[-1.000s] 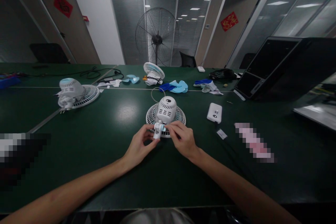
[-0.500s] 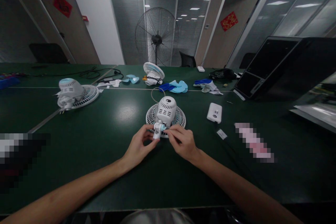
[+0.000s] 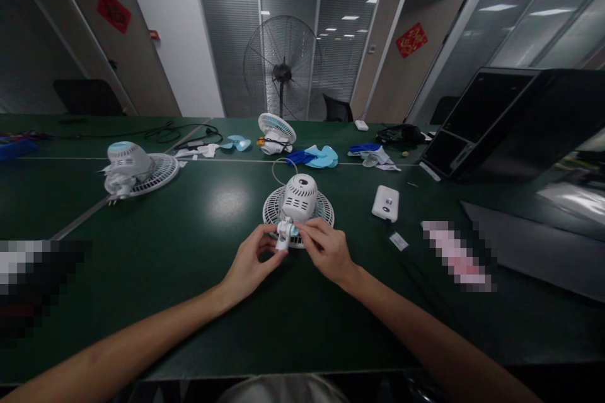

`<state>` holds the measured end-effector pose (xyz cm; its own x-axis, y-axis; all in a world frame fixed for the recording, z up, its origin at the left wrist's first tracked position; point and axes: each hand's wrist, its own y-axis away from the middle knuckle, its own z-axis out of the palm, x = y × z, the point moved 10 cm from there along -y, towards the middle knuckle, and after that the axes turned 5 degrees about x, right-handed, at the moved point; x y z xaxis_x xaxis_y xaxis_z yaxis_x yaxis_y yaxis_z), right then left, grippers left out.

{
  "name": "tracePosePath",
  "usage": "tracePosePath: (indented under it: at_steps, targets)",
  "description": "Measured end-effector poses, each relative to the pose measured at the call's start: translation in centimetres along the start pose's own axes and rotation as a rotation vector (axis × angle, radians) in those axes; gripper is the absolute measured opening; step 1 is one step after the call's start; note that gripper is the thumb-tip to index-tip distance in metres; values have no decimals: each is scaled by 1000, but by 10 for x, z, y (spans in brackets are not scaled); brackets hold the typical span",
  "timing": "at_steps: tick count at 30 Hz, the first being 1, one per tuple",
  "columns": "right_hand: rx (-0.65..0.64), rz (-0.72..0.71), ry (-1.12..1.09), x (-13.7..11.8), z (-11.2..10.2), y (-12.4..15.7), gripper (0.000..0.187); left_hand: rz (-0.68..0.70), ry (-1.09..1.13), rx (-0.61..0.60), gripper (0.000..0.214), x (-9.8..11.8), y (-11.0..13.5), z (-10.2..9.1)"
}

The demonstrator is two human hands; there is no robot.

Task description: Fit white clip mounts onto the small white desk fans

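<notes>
A white electric fan [image 3: 301, 196] lies with its grille [image 3: 326, 204] down on the green table, motor housing upward. My left hand [image 3: 251, 262] is closed on the white bracket [image 3: 283, 236] at the near side of the fan, thumb below and fingers at its left. A light blue knob [image 3: 295, 230] sticks out of the bracket's right side. The thumb and fingers of my right hand [image 3: 331, 253] pinch this knob, partly covering it.
Another white fan [image 3: 127, 167] lies at left, and a third [image 3: 276, 133] stands farther back. Blue fan blades [image 3: 324, 156] and gloves [image 3: 371, 152] lie behind. To the right are a white power bank [image 3: 386, 203], a dark flat panel [image 3: 534, 245] and a black computer case [image 3: 491, 119].
My right fingertips have shifted slightly up around the knob. My left hand stays on the bracket. At far right, the pale sheets have moved and a dark flat panel now shows.
</notes>
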<state>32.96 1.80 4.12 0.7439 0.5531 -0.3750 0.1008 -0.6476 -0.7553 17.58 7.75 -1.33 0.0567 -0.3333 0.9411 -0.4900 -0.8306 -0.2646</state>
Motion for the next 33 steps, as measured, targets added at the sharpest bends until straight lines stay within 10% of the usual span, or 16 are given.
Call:
tracePosePath:
  at_steps: [33]
  targets:
    - [-20,121,-140,13,2,0,17,-12,-50,24,45,0,1,-4]
